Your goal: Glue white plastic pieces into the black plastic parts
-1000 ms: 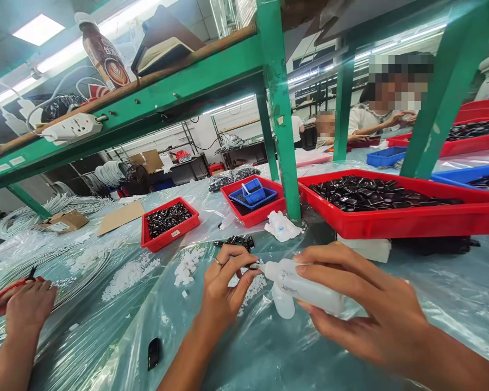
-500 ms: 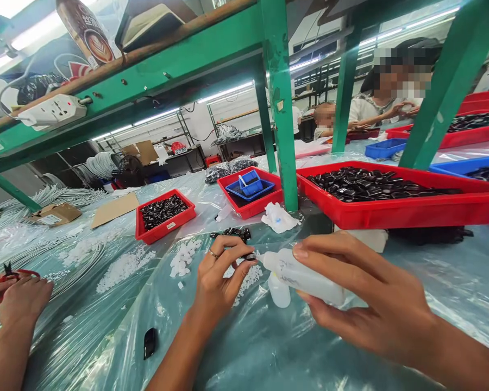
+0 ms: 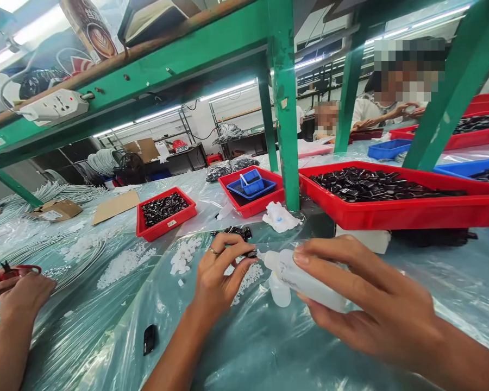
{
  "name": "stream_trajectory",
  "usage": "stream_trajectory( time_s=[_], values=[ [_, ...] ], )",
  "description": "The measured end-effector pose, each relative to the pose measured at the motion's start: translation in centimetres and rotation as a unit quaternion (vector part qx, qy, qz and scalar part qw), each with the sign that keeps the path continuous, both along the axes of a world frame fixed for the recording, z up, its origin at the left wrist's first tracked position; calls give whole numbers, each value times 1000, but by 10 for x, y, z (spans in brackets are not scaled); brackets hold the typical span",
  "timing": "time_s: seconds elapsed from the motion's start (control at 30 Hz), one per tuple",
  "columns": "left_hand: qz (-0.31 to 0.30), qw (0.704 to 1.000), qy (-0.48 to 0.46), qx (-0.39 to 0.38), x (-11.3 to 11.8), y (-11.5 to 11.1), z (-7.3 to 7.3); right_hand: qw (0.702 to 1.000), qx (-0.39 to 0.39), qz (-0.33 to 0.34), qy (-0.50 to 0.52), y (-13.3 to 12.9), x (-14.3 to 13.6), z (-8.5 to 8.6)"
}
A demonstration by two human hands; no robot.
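Note:
My right hand (image 3: 367, 304) grips a translucent white squeeze bottle (image 3: 297, 277), its nozzle pointing left. The nozzle tip touches a small black part (image 3: 251, 253) pinched between the thumb and fingers of my left hand (image 3: 220, 277), which wears a ring. Both hands hover just above the plastic-covered table (image 3: 269, 347). A small white cap (image 3: 279, 293) stands on the table right under the bottle. More black parts (image 3: 234, 232) lie in a little heap just beyond my left hand, and piles of white pieces (image 3: 183, 258) lie to its left.
Red trays of black parts (image 3: 165, 213) (image 3: 395, 201) and a red tray with a blue basket (image 3: 250, 190) stand behind. A green shelf post (image 3: 287, 136) rises mid-table. A co-worker's hand (image 3: 22, 298) with red scissors is at far left. One black part (image 3: 149, 338) lies near.
My hands and the bottle have barely shifted; the nozzle stays at the black part. The view has tilted slightly, and the co-worker's hand at left has moved a little.

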State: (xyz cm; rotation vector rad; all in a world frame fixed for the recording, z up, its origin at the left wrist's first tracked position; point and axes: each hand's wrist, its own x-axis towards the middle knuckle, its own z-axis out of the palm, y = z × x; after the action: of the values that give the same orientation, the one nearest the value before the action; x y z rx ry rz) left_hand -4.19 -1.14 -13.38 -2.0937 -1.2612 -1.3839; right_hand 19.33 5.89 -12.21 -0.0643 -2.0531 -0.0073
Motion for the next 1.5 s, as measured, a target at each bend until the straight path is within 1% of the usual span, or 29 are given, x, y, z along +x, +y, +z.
stream_trajectory(
  time_s=[0.13, 0.23, 0.3, 0.37, 0.47, 0.57, 0.67, 0.8, 0.93, 1.23, 1.3, 1.37, 1.43, 1.5],
  values=[
    [4, 1000, 3, 2, -2, 0, 1, 1000, 5, -9, 4, -3, 0, 1],
    [7, 1000, -1, 4, -2, 0, 1, 999, -29, -11, 35, -4, -1, 4],
    [3, 1000, -4, 2, -2, 1, 1, 995, -79, -18, 63, -2, -2, 6],
    [-3, 1000, -8, -5, -2, 1, 0, 983, -155, -13, 93, 3, -4, 8],
    [-7, 1000, -13, -7, -2, 2, -2, 956, -263, 20, 130, 12, -7, 8],
    [-6, 1000, -16, -10, -2, 3, -3, 925, -349, 46, 145, 17, -9, 7],
    [-4, 1000, -21, -14, -3, 3, -4, 902, -400, 69, 145, 16, -11, 5],
    [-2, 1000, -25, -13, -3, 3, -4, 892, -422, 88, 136, 12, -13, 2],
    [-1, 1000, -22, -14, -2, 2, -3, 890, -428, 93, 123, 12, -13, -1],
    [0, 1000, -19, -2, -1, 2, -2, 904, -408, 84, 97, 8, -15, 2],
    [0, 1000, -17, 0, -2, 2, -2, 912, -393, 75, 87, 7, -15, 2],
    [0, 1000, -18, 3, -2, 1, -2, 933, -347, 50, 82, 5, -14, 2],
    [0, 1000, -19, -1, -2, 1, -2, 962, -265, 20, 70, 4, -12, 2],
    [1, 1000, -16, -4, -2, 1, -1, 983, -177, 2, 46, 3, -9, 4]
  ],
)
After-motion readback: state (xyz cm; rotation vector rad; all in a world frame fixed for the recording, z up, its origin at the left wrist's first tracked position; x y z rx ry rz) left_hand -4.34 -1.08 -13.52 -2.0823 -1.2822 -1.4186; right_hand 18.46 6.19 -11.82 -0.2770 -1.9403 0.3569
